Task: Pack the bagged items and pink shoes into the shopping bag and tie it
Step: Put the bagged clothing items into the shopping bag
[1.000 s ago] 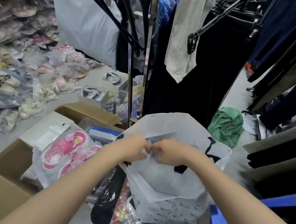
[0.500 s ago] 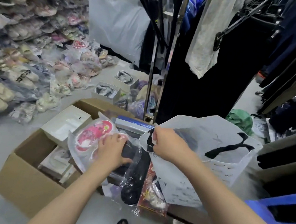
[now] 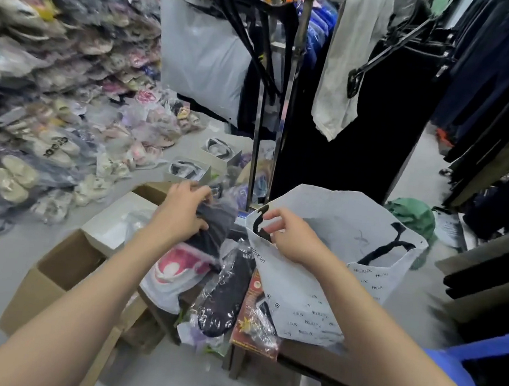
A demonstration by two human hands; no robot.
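- Right now your left hand (image 3: 182, 214) is clenched on a dark grey bagged item (image 3: 217, 223), held above the pile just left of the shopping bag (image 3: 330, 231).
- Your right hand (image 3: 289, 236) pinches the near-left rim of that white bag by its black handle (image 3: 261, 224), keeping the mouth spread; the far handle stands free on the right.
- Inside, you see only pale bag wall, so it looks mostly unfilled.
- Expect the grey item to be soft and light, its wrap slippery; hold it bunched in the middle, not by loose film.
- Below your left hand lie the pink shoes (image 3: 174, 266) in a clear sleeve: light but bulky, likely to slide, so take them across the soles.
- Beside them, a black bagged item (image 3: 224, 295) and a red packet (image 3: 253, 317) hang over the worktop's near edge.
- To the left, the cardboard box (image 3: 49, 279) holds a white box (image 3: 113, 223).
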